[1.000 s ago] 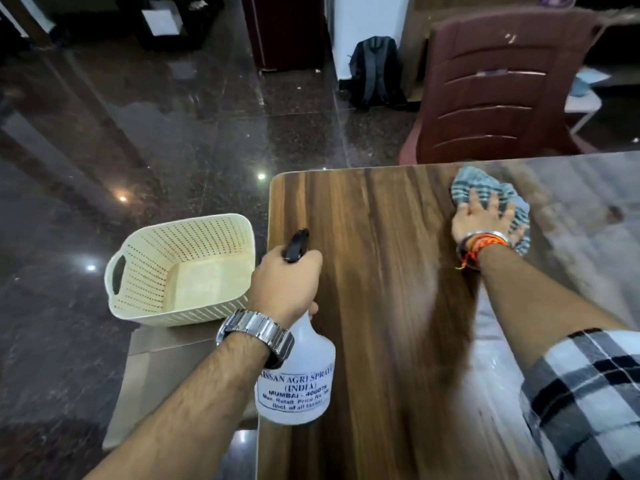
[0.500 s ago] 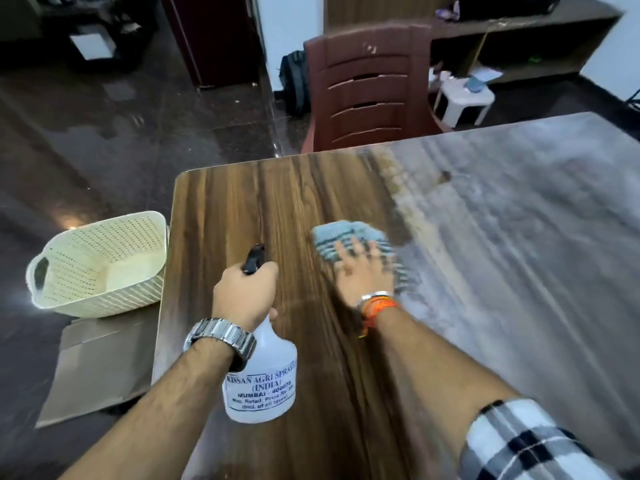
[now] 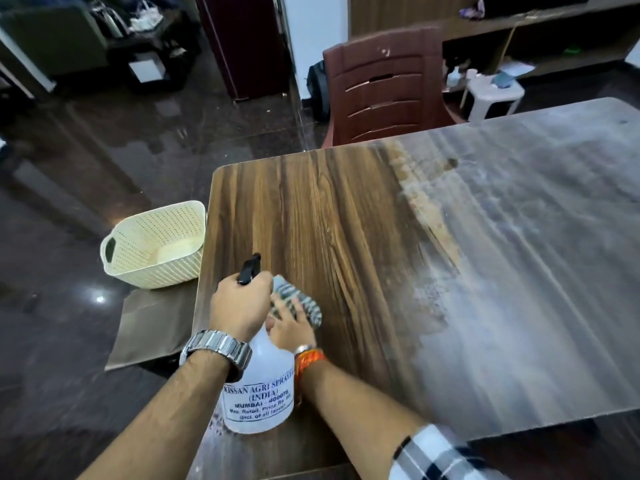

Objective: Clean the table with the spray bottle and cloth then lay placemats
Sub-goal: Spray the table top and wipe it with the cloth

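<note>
Both hands are occupied: the spray bottle (image 3: pixel 258 386) is gripped at its neck, where it is best held. The soft, limp cloth (image 3: pixel 298 301) is pressed flat on the table (image 3: pixel 346 220).

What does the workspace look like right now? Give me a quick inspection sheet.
Surface: wooden table, left part wiped dark, right part hazy grey film.
Job's things: spray bottle upright near front left edge; checked cloth flat on table. Placemats: nothing seen.
Clutter: small dark spot in the hazy area.
Grips: left hand closed on the bottle's neck; right hand pressed flat on the cloth.
Cables: nothing seen.
Surroundings: cream basket on cardboard sheet on the floor; brown chair at far side.
</note>
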